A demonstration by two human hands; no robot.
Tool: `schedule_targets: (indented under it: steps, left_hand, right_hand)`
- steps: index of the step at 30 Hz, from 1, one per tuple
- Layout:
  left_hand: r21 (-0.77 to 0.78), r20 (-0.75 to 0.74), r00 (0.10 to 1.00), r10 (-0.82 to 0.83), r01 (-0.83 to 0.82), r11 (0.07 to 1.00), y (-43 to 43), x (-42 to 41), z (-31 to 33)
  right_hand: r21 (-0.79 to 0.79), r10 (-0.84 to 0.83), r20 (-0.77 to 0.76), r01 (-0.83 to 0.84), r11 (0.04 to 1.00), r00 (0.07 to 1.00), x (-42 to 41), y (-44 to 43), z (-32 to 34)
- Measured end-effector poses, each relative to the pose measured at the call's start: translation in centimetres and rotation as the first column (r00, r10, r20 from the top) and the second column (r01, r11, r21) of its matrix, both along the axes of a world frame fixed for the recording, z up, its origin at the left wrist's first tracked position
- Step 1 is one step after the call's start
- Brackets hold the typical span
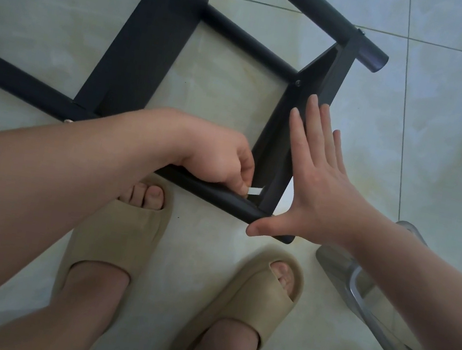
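L forearm (58, 165) (in from 8 o'clock) & R forearm (420, 271) (from 4 o'clock) bare, as are L hand (220, 158) & R hand (316, 182); nails short. Feet in beige foam slides: L slide (117, 235) at 7 o'clock, R slide (245, 304) at 5 o'clock. Each: one wide moulded strap, open toe, thick rounded sole, matte finish. Toes show at front; shins bare.
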State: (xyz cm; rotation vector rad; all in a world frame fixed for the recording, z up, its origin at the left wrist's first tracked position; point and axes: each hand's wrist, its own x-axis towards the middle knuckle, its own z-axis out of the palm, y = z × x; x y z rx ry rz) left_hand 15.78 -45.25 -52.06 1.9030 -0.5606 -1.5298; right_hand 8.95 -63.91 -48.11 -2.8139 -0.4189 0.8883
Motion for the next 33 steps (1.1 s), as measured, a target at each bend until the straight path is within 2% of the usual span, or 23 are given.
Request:
schedule_targets:
  steps: [4,8,13,17,20,22,26,30,33]
  left_hand:
    - [-0.005,0.039,0.999,-0.010,0.010,1.000,0.2,0.2,-0.2]
    - [-0.088,-0.013,0.991,0.130,-0.131,0.987,0.3,0.5,-0.6]
    - [-0.122,0.078,0.980,0.182,-0.172,0.978,-0.3,0.7,-0.7]
    - [-0.107,-0.095,0.952,0.291,-0.300,0.948,-1.1,0.0,-0.9]
    - [-0.069,-0.290,0.873,0.392,-0.427,0.902,-1.5,-0.4,-1.1]
    - [-0.060,-0.352,0.829,0.435,-0.484,0.873,-1.5,-0.5,-1.2]
    - [-0.076,-0.336,0.800,0.497,-0.549,0.832,-1.3,-0.5,-1.2]
    - [-0.140,-0.244,0.780,0.576,-0.617,0.775,-1.5,-0.5,-1.4]
    - [-0.168,-0.224,0.780,0.584,-0.622,0.765,-1.7,-0.5,-1.4]
  right_hand:
    - [0.003,0.000,0.002,0.000,1.000,1.000,0.0,0.0,-0.1]
    - [0.008,-0.002,0.008,0.002,1.000,1.000,0.0,0.0,-0.1]
    - [0.008,0.003,0.011,-0.003,1.000,1.000,0.1,0.0,-0.2]
    - [0.011,0.001,0.009,-0.001,1.000,1.000,0.1,0.0,-0.2]
    - [0.011,0.001,0.012,-0.001,1.000,1.000,0.1,0.0,-0.3]
    - [0.009,0.004,0.018,-0.004,1.000,1.000,0.1,-0.1,-0.3]
    - [0.013,0.002,0.022,-0.002,1.000,1.000,0.1,-0.1,-0.4]
    - [0.018,-0.003,0.019,0.003,1.000,1.000,0.0,-0.1,-0.4]
    - [0.016,0.005,0.020,-0.005,1.000,1.000,0.1,-0.1,-0.4]
